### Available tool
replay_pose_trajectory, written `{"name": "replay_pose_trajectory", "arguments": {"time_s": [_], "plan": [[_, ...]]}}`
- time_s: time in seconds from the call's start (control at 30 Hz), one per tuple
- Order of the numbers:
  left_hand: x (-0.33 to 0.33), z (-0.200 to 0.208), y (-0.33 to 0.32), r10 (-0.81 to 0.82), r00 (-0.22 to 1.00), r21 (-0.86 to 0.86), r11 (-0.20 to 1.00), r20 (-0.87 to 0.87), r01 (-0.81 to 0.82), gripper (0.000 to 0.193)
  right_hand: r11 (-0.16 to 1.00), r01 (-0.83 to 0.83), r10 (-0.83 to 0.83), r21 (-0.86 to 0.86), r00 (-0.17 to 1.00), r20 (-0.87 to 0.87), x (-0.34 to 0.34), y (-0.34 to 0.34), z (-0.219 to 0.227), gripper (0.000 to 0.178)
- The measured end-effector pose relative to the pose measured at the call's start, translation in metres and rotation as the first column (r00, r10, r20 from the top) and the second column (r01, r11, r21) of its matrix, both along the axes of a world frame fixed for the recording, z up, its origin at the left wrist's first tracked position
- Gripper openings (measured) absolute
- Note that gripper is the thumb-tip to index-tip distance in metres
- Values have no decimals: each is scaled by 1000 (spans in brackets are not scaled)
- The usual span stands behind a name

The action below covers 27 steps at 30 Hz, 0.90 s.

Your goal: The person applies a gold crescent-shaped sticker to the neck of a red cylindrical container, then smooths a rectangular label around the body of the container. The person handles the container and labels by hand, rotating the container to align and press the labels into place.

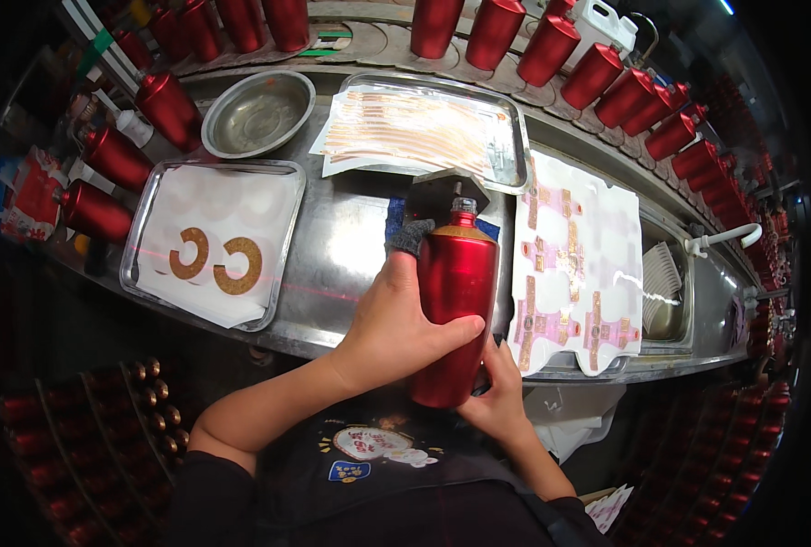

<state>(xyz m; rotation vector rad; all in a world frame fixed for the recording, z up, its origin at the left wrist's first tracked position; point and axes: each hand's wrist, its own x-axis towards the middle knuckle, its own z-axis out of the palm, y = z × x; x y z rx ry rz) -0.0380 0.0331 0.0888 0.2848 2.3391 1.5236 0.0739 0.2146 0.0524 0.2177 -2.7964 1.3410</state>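
Observation:
A red bottle point(457, 301) with a gold band round its shoulder and a greyish neck is held upright, slightly tilted, in front of my body. My left hand point(396, 314) grips its left side, thumb across the front; dark grey cloth point(412, 237) covers one fingertip near the shoulder. Low on the bottle's right side, my right hand point(499, 392) is closed against it, some fingers hidden behind. Left of it, two gold C-shaped decals point(237, 266) lie on white paper in a metal tray point(287, 237). A sheet with pink-and-gold decals point(574, 273) lies on the right.
Beyond the bottle stands a dark metal stand point(423, 193). Farther back are a metal bowl point(259, 114) and a tray point(517, 137) with gold-striped sheets point(405, 132). A curved conveyor point(378, 46) carries several red bottles. A white faucet point(724, 237) overhangs a sink point(674, 319) at right.

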Motion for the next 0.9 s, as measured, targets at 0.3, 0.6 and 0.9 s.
{"name": "replay_pose_trajectory", "arguments": {"time_s": [0.3, 0.6, 0.9], "plan": [[-9, 7, 0, 62, 997, -112, 992, 44, -57, 98, 991, -32, 18, 134, 994, 104, -15, -1, 6, 71], [-12, 2, 7, 74, 997, -199, 977, -36, -80, 94, 987, 43, -70, 155, 982, 175, -29, -10, 3, 64], [-4, -43, -12, -46, 993, 454, 891, 111, -10, 94, 971, 128, -131, 204, 991, 1, -12, -14, 6, 98]]}}
